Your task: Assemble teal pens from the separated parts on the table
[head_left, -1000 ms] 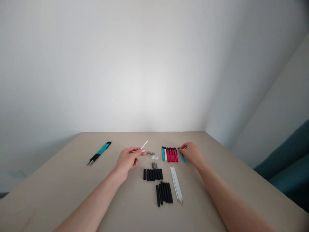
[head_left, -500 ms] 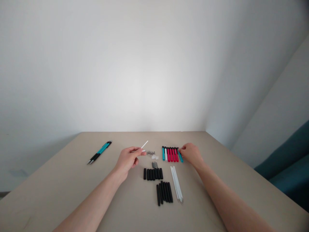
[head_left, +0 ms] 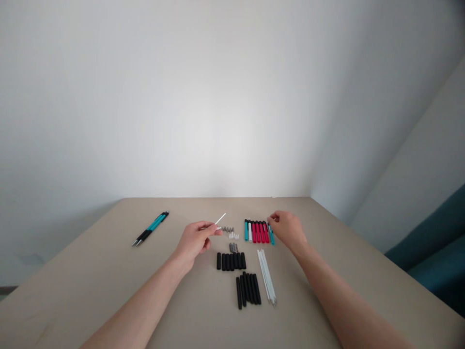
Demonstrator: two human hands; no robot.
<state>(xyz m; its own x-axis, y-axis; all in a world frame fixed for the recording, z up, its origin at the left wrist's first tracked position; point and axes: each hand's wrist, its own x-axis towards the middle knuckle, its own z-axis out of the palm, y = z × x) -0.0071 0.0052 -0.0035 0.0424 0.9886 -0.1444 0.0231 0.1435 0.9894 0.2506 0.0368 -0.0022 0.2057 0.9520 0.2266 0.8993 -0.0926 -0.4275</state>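
In the head view, we see the left hand [head_left: 194,243] pinching a thin white stick [head_left: 220,218]. The right hand [head_left: 288,230] is at a blue tube [head_left: 272,236] beside the red tubes [head_left: 258,233]; whether its fingers grip it, we cannot tell.

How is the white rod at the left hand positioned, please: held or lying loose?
Held: the white rod juts, tilted, from the pinched left hand.

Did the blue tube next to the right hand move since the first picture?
Yes. The blue tube moved left, closer to the red tubes, and it leans less now.
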